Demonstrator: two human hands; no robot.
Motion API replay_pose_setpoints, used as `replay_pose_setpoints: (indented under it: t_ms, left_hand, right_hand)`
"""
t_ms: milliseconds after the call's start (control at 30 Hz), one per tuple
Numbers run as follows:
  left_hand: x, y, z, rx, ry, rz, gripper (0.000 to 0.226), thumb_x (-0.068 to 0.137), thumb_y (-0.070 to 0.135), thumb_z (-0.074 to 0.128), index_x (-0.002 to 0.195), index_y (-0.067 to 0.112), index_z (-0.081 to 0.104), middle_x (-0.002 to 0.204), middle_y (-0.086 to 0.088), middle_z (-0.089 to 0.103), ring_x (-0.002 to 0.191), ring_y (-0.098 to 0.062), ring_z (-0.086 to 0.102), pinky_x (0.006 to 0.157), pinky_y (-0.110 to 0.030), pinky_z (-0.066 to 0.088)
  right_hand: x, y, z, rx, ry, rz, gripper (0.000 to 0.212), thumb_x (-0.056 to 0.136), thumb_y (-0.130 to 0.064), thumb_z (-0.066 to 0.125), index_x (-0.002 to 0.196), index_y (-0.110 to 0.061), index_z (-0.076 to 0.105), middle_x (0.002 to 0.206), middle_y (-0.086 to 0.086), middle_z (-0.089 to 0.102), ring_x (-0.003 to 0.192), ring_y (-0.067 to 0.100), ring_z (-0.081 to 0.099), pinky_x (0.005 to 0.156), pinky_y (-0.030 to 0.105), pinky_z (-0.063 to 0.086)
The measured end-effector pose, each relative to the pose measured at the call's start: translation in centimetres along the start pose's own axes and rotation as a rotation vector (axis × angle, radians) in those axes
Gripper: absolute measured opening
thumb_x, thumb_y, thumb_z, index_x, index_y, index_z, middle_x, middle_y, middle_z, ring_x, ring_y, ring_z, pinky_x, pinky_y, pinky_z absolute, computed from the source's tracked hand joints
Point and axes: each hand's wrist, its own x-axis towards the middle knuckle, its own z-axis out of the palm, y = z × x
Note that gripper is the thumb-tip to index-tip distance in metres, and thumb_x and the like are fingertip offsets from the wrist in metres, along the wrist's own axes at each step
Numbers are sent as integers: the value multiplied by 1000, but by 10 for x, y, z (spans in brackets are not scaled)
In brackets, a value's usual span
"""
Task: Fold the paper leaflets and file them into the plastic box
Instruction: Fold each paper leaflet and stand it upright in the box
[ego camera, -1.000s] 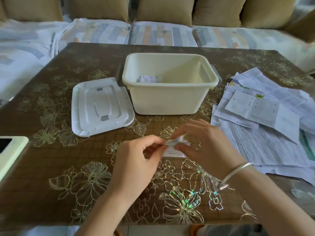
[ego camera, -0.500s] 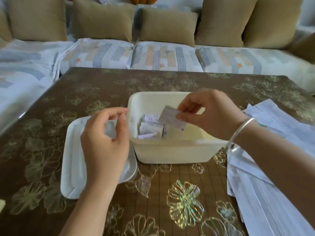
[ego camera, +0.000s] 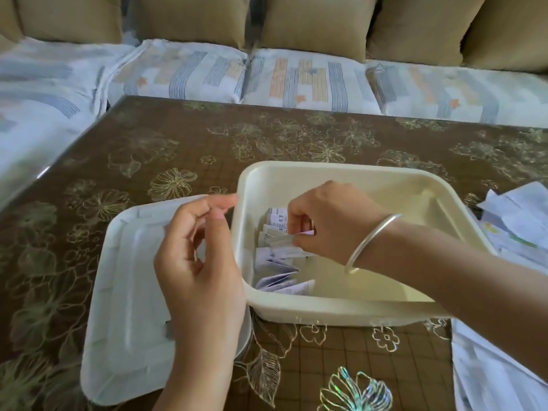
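Note:
A cream plastic box (ego camera: 367, 311) stands on the brown flowered table. Inside, against its left wall, several folded leaflets (ego camera: 277, 264) stand in a row. My right hand (ego camera: 332, 226), with a silver bangle on the wrist, reaches down into the box and pinches one folded leaflet (ego camera: 283, 240) among the row. My left hand (ego camera: 198, 256) hovers just outside the box's left wall, above the lid, fingers loosely curled and holding nothing.
The box's white lid (ego camera: 127, 307) lies flat to the left of the box. A heap of unfolded leaflets (ego camera: 510, 226) covers the table's right side. A sofa with tan cushions (ego camera: 311, 22) runs behind the table.
My right hand carried the folded leaflet from above the table down into the box. My left hand let go of it and moved over the lid. The view has moved closer to the box.

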Motion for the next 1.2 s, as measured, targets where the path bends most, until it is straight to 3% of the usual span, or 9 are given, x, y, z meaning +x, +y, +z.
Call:
replay_pose_setpoints:
  t_ms: [200, 367, 567, 700, 867, 1000, 1100, 1200]
  left_hand:
    - [-1, 0, -1, -7, -5, -20, 21, 92, 15, 49, 91, 18, 70, 91, 12, 72, 92, -6, 65, 78, -19, 48]
    - [0, 2, -2, 0, -22, -19, 22, 92, 13, 49, 89, 20, 70, 86, 13, 71, 81, -2, 63, 69, -11, 46]
    - [0, 4, -3, 0, -26, -20, 22, 92, 13, 49, 88, 20, 69, 85, 11, 70, 77, -4, 61, 65, -12, 46]
    - [0, 5, -3, 5, -32, -23, 22, 92, 14, 49, 89, 21, 69, 83, 11, 70, 72, -3, 60, 61, -13, 46]
    - [0, 5, -4, 17, -38, -11, 22, 92, 15, 49, 89, 23, 69, 83, 11, 69, 74, -4, 60, 61, -12, 44]
    - [1, 4, -4, 29, -42, 3, 23, 93, 13, 49, 89, 22, 69, 83, 8, 69, 69, -2, 56, 60, -9, 42]
    - [0, 4, -4, 32, -44, 12, 23, 94, 11, 49, 90, 20, 69, 83, 9, 69, 69, -2, 57, 61, -9, 43]
    - [0, 4, -5, 36, -41, 13, 23, 94, 12, 49, 89, 21, 69, 83, 9, 69, 69, -3, 58, 61, -10, 43]
  right_hand:
    - [1, -6, 8, 8, -113, -28, 10, 82, -25, 65, 75, -29, 60, 75, -11, 58, 81, 14, 62, 73, 23, 48]
    - [3, -4, 8, 47, -148, -6, 5, 78, -29, 72, 75, -30, 68, 65, -14, 59, 75, 11, 64, 77, 28, 54]
    - [-1, -3, 6, -66, -102, 23, 12, 79, -49, 69, 87, -41, 70, 69, -15, 50, 72, 11, 53, 57, 23, 37]
    - [-1, -2, 5, 44, -174, 62, 30, 78, -60, 63, 83, -32, 72, 65, -14, 60, 71, 10, 61, 65, 25, 48]
    - [0, -9, 5, -17, -193, 43, 33, 73, -63, 68, 76, -30, 67, 50, -14, 48, 69, 8, 59, 67, 25, 48]
    - [5, -17, 11, -135, -125, 2, 41, 75, -61, 66, 61, -26, 51, 59, -12, 48, 72, 16, 55, 57, 25, 36]
    - [9, -19, 14, -177, -58, -38, 36, 76, -58, 66, 66, -25, 54, 75, -8, 56, 73, 19, 53, 61, 26, 36]
    - [8, -17, 12, -124, -54, -15, 34, 73, -60, 67, 66, -29, 55, 77, -11, 59, 76, 17, 56, 59, 26, 35]
